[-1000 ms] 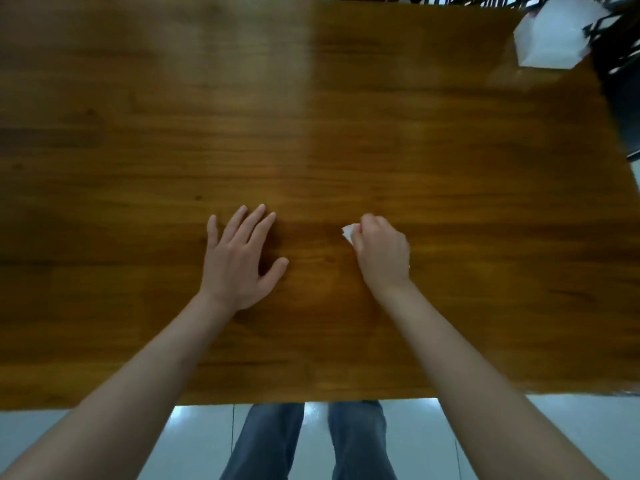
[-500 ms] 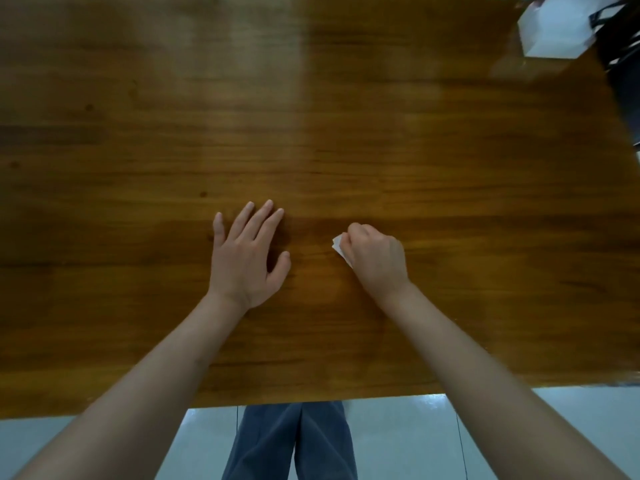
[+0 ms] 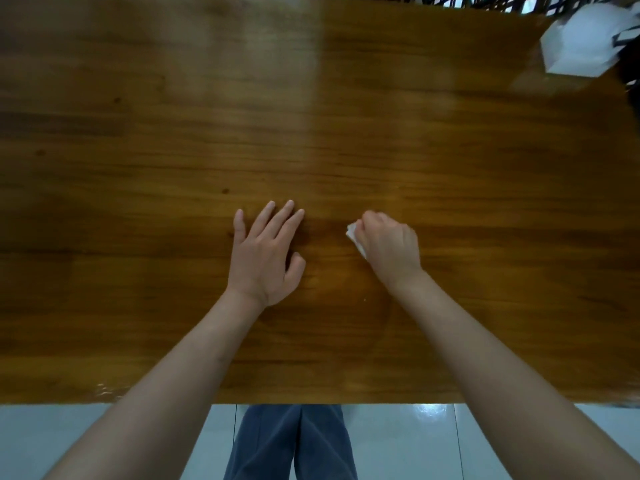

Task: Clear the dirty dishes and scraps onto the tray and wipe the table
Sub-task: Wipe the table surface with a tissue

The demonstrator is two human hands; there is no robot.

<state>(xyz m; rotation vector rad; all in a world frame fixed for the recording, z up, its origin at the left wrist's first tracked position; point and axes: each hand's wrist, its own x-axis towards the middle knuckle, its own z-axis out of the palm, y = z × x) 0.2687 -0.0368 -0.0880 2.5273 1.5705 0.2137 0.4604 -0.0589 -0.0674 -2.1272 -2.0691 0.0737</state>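
Observation:
A glossy brown wooden table (image 3: 346, 116) fills the view. My right hand (image 3: 389, 249) is curled round a small white tissue (image 3: 355, 239) and presses it on the tabletop near the middle; only the tissue's left edge shows past my fingers. My left hand (image 3: 265, 256) rests flat on the wood to the left of it, fingers straight and slightly spread. No dishes, scraps or tray are in view.
A white tissue box or packet (image 3: 585, 43) sits at the table's far right corner, with dark chair frames (image 3: 485, 1) behind the far edge. The near table edge (image 3: 381, 401) runs above a pale tiled floor and my dark trousers (image 3: 291, 441).
My right hand with the tissue slid left and toward me, then a little back to the right. My left hand stayed flat in about the same place.

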